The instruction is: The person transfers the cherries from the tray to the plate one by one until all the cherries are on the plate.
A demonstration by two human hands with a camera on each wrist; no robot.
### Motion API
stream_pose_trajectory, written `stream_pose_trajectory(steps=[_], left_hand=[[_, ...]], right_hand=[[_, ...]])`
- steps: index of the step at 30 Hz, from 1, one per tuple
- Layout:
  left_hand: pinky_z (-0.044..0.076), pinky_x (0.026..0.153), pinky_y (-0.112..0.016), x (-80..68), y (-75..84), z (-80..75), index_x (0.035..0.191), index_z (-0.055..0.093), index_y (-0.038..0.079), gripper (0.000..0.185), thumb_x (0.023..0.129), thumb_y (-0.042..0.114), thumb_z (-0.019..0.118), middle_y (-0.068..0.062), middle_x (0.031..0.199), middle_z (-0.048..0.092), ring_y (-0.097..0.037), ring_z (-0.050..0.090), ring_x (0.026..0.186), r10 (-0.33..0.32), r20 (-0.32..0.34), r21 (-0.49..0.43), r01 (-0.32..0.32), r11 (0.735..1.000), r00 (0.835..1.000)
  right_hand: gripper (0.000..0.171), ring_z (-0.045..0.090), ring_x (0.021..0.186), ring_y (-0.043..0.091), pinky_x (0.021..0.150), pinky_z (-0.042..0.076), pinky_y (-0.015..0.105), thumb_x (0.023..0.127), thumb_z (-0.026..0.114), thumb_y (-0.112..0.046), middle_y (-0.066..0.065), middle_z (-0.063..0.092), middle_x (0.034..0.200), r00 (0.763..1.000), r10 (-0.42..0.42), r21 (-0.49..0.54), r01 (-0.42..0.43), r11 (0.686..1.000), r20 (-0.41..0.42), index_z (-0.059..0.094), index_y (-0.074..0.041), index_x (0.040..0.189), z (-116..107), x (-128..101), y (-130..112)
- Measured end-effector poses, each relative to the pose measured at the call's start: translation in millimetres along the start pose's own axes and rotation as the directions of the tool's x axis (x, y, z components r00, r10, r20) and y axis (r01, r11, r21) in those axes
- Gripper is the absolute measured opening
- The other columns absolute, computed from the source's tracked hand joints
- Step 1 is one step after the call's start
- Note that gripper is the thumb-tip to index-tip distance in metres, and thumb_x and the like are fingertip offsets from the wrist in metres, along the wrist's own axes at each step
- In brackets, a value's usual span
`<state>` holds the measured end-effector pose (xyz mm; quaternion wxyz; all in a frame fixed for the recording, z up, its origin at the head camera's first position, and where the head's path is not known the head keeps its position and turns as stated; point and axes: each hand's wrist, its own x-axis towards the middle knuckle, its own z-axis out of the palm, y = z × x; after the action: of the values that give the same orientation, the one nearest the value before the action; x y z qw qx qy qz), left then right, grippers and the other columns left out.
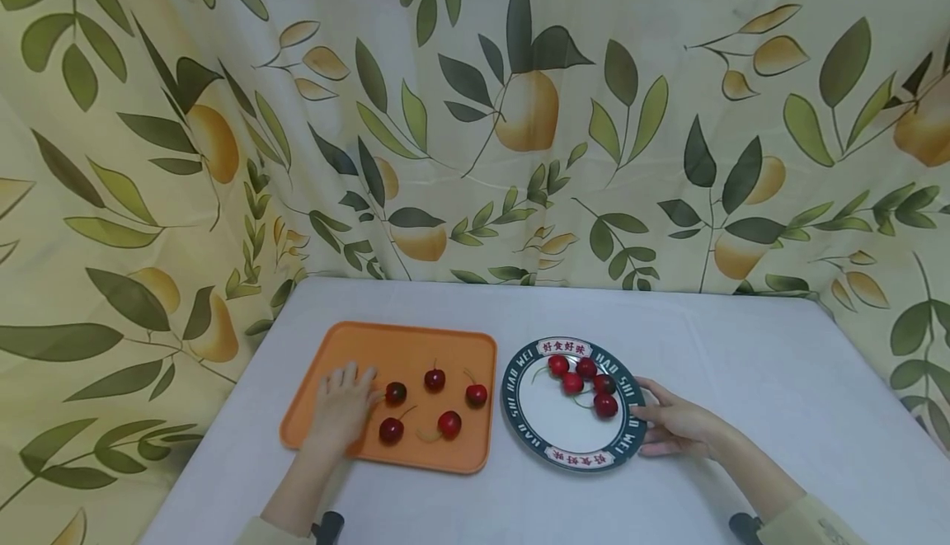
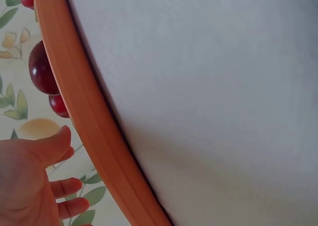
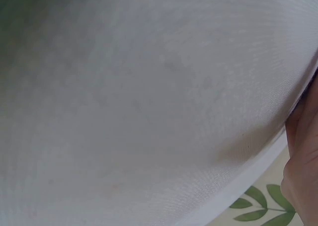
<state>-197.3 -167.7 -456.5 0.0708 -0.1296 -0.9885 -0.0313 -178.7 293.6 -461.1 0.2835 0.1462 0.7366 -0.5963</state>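
Observation:
My left hand [image 1: 341, 409] is over the left part of an orange tray [image 1: 404, 345], its fingers extended and holding nothing. Its thumb side is close to a dark cherry [image 1: 396, 393]; several more red cherries with stems, one of them a bright cherry [image 1: 449, 424], lie to the right on the tray. In the left wrist view, the spread fingers show beyond the tray's rim [image 2: 94, 121]. At the right edge of a round plate [image 1: 549, 413] with a dark green lettered rim, my right hand [image 1: 679, 425] grips the rim. Several cherries [image 1: 572, 383] sit on the plate's upper right.
A white cloth [image 1: 779, 380] covers the table under the tray and plate, which stand side by side with a narrow gap. Behind the table and at its left hangs a curtain [image 1: 475, 182] printed with leaves and fruit.

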Motion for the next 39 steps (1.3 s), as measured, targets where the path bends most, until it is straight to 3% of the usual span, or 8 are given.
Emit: stream_pose_trajectory(steps=[5,11,15,20,34,39], left_hand=[[0.035,0.081,-0.046,-1.7,-4.7,0.0,0.12,0.048,0.006,0.037,0.09,0.026,0.056,-0.014,0.104,0.041,-0.031,0.04,0.094,-0.02,0.092,0.034,0.017,0.999,0.996],[0.03,0.093,-0.055,-2.4,-8.6,0.6,0.123,0.048,0.004,0.039,0.092,0.027,0.052,-0.021,0.117,0.042,-0.038,0.038,0.111,-0.058,0.219,0.009,0.057,0.998,0.974],[0.03,0.093,-0.054,-2.0,-9.1,3.4,0.121,0.047,0.004,0.036,0.093,0.026,0.05,-0.019,0.111,0.042,-0.038,0.038,0.11,-0.062,0.264,-0.003,0.065,0.998,0.963],[0.031,0.08,-0.047,-0.2,-6.7,6.2,0.113,0.046,0.006,0.027,0.094,0.025,0.048,-0.012,0.096,0.038,-0.031,0.038,0.095,-0.059,0.273,-0.012,0.064,0.998,0.96],[0.033,0.081,-0.047,1.3,-5.1,10.3,0.097,0.05,0.01,0.008,0.094,0.016,0.049,-0.008,0.088,0.036,-0.029,0.039,0.089,-0.023,0.171,-0.021,0.027,0.999,0.985],[0.033,0.088,-0.053,3.8,-6.7,11.8,0.103,0.053,0.009,0.012,0.093,0.013,0.049,-0.011,0.095,0.039,-0.032,0.04,0.095,-0.003,0.126,-0.032,0.007,0.999,0.992]], right_hand=[[0.069,0.065,0.071,0.02,0.067,0.054,0.036,0.094,0.048,-0.015,0.009,0.058,0.086,1.0,-0.01,-0.003,0.01,1.0,0.016,0.002,-0.013,0.146,-0.4,-0.7,-0.4],[0.068,0.065,0.071,0.02,0.067,0.054,0.036,0.094,0.048,-0.014,0.01,0.058,0.087,1.0,-0.004,0.002,0.004,1.0,0.01,0.003,-0.013,0.146,0.4,-0.5,-0.5],[0.067,0.065,0.071,0.02,0.067,0.054,0.036,0.094,0.048,-0.013,0.01,0.058,0.088,1.0,0.006,0.012,-0.006,1.0,0.001,0.005,-0.014,0.146,0.8,-0.6,-1.0],[0.069,0.065,0.071,0.02,0.067,0.054,0.036,0.094,0.048,-0.014,0.01,0.057,0.088,1.0,0.005,0.017,-0.005,1.0,0.008,0.003,-0.014,0.146,0.5,-1.9,-0.6],[0.068,0.065,0.071,0.02,0.067,0.054,0.036,0.094,0.047,-0.014,0.01,0.057,0.088,1.0,0.002,0.017,-0.002,1.0,0.008,0.003,-0.014,0.146,-0.1,-0.6,0.2],[0.067,0.065,0.071,0.02,0.067,0.054,0.036,0.094,0.048,-0.014,0.01,0.057,0.087,1.0,0.005,0.007,-0.005,1.0,-0.004,0.004,-0.014,0.146,0.2,0.1,0.1]])
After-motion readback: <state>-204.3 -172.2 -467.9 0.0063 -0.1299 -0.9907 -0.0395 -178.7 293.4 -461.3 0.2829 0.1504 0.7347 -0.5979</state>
